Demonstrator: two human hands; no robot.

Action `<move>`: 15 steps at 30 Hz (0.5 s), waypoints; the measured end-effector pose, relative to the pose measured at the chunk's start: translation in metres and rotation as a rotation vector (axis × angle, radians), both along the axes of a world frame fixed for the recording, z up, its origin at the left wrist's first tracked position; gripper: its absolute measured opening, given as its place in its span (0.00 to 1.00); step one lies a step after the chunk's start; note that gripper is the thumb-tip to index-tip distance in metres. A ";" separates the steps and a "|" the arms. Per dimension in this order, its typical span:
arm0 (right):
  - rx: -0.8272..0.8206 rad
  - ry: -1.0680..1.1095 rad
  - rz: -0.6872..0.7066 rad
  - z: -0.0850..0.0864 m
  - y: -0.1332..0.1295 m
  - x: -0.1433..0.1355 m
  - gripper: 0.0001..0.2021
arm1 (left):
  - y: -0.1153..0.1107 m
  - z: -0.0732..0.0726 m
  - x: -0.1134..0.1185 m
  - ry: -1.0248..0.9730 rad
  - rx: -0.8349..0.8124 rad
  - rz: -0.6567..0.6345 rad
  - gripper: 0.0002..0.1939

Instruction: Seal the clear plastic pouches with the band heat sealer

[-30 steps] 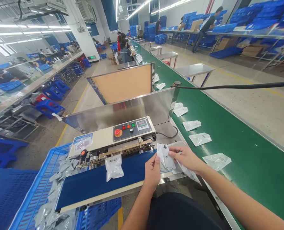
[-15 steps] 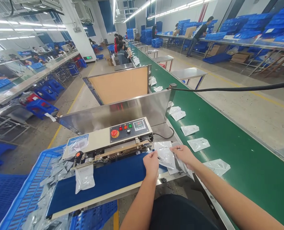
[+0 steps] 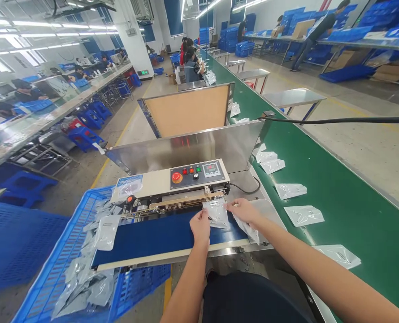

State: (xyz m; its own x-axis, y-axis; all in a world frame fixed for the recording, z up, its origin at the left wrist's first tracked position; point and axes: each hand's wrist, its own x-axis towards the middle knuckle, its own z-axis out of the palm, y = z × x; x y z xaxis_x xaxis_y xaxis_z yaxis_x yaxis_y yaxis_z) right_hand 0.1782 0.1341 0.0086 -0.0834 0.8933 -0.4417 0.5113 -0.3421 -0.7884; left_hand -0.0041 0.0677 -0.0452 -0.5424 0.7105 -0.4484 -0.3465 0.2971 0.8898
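Observation:
A white pouch lies at the right end of the sealing machine, its top edge against the sealing slot. My left hand pinches the pouch's left edge. The fingers of my right hand are closed at its right edge, with more pouches hanging beneath that hand. At the machine's left end another pouch hangs over the edge of the blue belt.
A blue basket full of pouches stands below the machine's left end. On the right runs a green conveyor carrying several pouches. A black cable crosses above it. Metal panels stand behind the machine, and people sit farther back.
The pouch between my hands has moved left to the machine's slot. The pouch at the far end has travelled left to the belt's edge. The whole view has shifted.

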 end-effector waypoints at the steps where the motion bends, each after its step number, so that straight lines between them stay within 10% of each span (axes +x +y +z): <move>1: 0.024 0.016 0.019 0.004 -0.005 0.001 0.17 | -0.008 0.003 -0.008 0.055 0.014 0.030 0.25; 6: 0.030 0.172 -0.087 0.034 -0.031 0.007 0.25 | -0.053 0.033 -0.006 0.468 0.214 -0.033 0.23; 10: 0.017 0.359 -0.227 0.054 -0.044 -0.005 0.32 | -0.061 0.057 0.038 0.225 0.314 -0.515 0.28; 15: 0.055 0.511 -0.262 0.056 -0.052 0.006 0.34 | -0.045 0.062 0.064 -0.142 0.282 -0.487 0.28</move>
